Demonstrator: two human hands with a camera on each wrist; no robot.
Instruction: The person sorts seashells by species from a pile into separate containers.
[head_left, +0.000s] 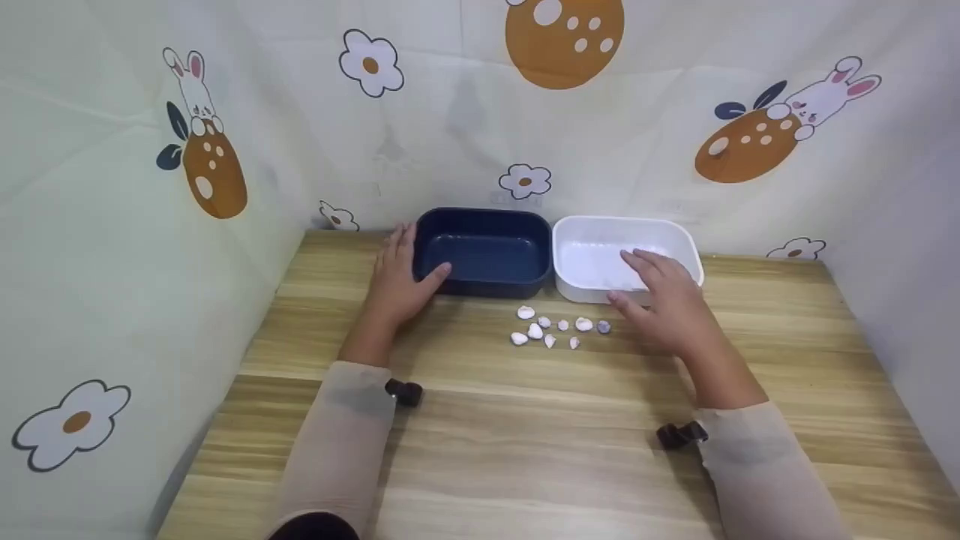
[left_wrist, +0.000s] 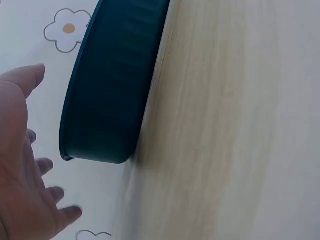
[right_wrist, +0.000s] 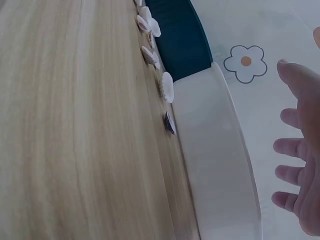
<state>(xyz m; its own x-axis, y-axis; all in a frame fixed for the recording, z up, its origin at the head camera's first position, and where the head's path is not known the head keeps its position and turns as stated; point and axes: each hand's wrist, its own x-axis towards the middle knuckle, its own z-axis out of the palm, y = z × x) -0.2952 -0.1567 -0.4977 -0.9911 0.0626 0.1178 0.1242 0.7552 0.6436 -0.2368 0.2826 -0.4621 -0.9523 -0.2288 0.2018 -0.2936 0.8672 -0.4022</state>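
Wood-grain tabletop [head_left: 540, 457] bears nine shells [head_left: 535, 331], two bins [head_left: 487, 289]; left hand [head_left: 397, 283] and right hand [head_left: 669, 307] spread wide.

tub [head_left: 487, 289]: dark blue | tray [head_left: 581, 292]: white | shells [head_left: 584, 324]: mostly white | table [head_left: 525, 457]: tan-streaked | backdrop [head_left: 435, 142]: flower-printed

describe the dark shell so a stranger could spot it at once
On the wooden table, find the white tub beside the navy tub. Small shells lie in front of them; the dark shell is the rightmost, bluish grey among paler ones.
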